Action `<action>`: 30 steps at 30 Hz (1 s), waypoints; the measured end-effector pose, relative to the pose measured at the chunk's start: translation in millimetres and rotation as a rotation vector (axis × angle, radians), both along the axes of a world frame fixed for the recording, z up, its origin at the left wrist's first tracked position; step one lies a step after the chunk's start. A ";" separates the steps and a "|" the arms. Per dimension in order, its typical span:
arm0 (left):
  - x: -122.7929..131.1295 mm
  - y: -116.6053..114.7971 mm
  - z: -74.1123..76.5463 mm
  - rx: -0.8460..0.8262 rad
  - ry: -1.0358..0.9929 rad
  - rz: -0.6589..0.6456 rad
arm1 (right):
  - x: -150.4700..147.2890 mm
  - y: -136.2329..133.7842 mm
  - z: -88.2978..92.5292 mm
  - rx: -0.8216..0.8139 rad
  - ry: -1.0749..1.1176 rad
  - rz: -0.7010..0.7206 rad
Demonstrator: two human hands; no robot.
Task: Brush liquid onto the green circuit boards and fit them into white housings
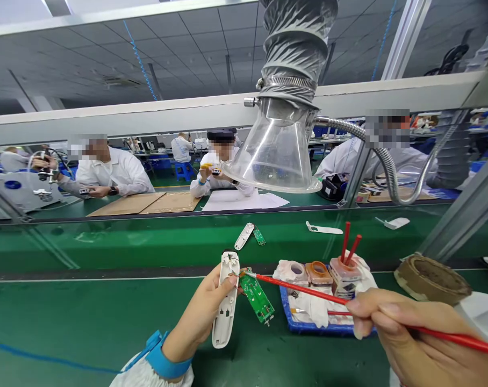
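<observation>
My left hand, with a blue wrist strap, grips a long white plastic housing held upright with its inner side toward me. A green circuit board hangs beside the housing's right side, near my fingers. Between thumb and fingers, my right hand pinches a thin red-handled paintbrush. The brush tip meets the upper end of the board, close to the housing; whether it touches the board or the wires there I cannot tell.
Right of the board stands a blue tray with small jars, tissue and brushes. A brown tape roll lies farther right. Another housing with a board rests on the green belt. A clear fume hood hangs overhead; co-workers sit opposite.
</observation>
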State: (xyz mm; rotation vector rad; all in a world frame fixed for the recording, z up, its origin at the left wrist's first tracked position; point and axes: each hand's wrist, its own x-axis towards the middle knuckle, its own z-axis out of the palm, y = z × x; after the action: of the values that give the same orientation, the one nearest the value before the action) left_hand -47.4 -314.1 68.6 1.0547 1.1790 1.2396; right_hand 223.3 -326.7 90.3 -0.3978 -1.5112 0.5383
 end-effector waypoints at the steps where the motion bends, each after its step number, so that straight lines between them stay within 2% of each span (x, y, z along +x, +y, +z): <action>1: 0.3 -0.2 0.6 0.001 0.006 0.002 | 0.8 -1.6 0.2 -0.007 -0.010 -0.011; 11: 2.2 -2.1 1.6 0.030 -0.027 0.011 | 15.5 -7.1 -0.2 -0.001 -0.098 -0.033; 15: 1.9 -4.1 4.3 0.022 -0.084 0.007 | 17.1 -1.9 -3.7 0.007 -0.100 -0.170; 17: 1.9 -6.2 7.1 0.001 -0.112 0.042 | 16.7 0.9 -1.5 0.009 -0.032 -0.243; 21: 3.6 -11.8 13.2 -0.039 -0.187 0.053 | 16.7 10.4 12.0 -0.040 0.278 -0.399; 23: 4.7 -15.0 15.0 -0.050 -0.232 0.033 | 18.6 19.6 15.3 -0.131 0.395 -0.392; 25: 4.9 -18.2 15.5 -0.060 -0.276 0.027 | 21.3 29.9 9.8 -0.305 0.494 -0.302; 27: 4.0 -20.9 14.6 -0.075 -0.300 0.036 | 23.7 37.5 -6.0 -0.506 0.564 -0.224; 30: 2.7 -23.0 12.2 -0.092 -0.289 0.063 | 25.8 39.1 -41.7 -0.701 0.573 -0.190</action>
State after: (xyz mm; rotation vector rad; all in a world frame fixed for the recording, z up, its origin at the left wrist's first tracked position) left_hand -44.7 -337.1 80.7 0.7460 1.0403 1.3235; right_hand 249.1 -287.5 48.6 -0.8355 -0.6919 0.9354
